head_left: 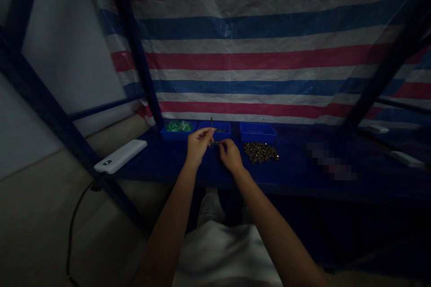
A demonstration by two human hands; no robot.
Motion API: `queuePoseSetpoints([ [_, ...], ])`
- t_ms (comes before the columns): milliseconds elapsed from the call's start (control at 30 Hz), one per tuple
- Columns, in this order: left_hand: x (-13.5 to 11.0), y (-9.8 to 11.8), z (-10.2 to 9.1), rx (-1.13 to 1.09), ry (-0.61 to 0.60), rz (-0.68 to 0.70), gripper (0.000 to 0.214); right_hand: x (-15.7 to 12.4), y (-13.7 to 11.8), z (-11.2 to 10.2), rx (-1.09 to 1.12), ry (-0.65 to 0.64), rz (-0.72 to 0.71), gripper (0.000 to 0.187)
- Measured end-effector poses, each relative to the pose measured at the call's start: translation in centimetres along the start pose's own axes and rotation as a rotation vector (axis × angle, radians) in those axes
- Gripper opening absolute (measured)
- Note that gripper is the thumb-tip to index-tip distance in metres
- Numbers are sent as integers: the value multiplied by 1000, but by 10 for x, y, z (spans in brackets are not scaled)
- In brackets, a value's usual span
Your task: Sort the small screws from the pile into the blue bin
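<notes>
My left hand (198,143) is closed in a pinch, and a thin brass-coloured bolt-like piece (211,122) sticks up from its fingertips. Close beside it, my right hand (230,154) pinches a small slim metal piece (215,143) that lies level between the two hands. Both pieces are too small and dark to make out fully. Just behind the hands stands a blue tray (226,126) with some small metal parts in it, partly hidden by my left hand. Right of my right hand lies a heap of small brass-coloured metal parts (261,152).
On the left, a blue tray (163,133) holds green and whitish pieces. Another blue tray (258,132) stands behind the heap. A white power bank-like box (121,156) lies at the blue table's left edge. Blue metal posts (134,40) frame the table before a striped sheet (235,60).
</notes>
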State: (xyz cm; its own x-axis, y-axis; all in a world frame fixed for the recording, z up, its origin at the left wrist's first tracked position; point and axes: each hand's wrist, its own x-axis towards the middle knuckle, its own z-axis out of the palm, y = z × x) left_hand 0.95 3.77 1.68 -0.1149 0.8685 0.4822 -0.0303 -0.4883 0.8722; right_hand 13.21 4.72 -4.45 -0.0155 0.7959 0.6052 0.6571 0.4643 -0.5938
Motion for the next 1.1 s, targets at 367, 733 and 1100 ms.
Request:
queuePoseSetpoints([
  [367,-5,2,-5,-49,-118,-79,26,-1,-1,-2,-31,-20,-26,16],
  [733,-18,1,-11,-4,-174,-3,25,-2,-1,-2,-44,-65,1,18],
  [1100,-17,-8,-12,23,-189,-249,27,-3,-4,-3,-80,-105,-5,17],
])
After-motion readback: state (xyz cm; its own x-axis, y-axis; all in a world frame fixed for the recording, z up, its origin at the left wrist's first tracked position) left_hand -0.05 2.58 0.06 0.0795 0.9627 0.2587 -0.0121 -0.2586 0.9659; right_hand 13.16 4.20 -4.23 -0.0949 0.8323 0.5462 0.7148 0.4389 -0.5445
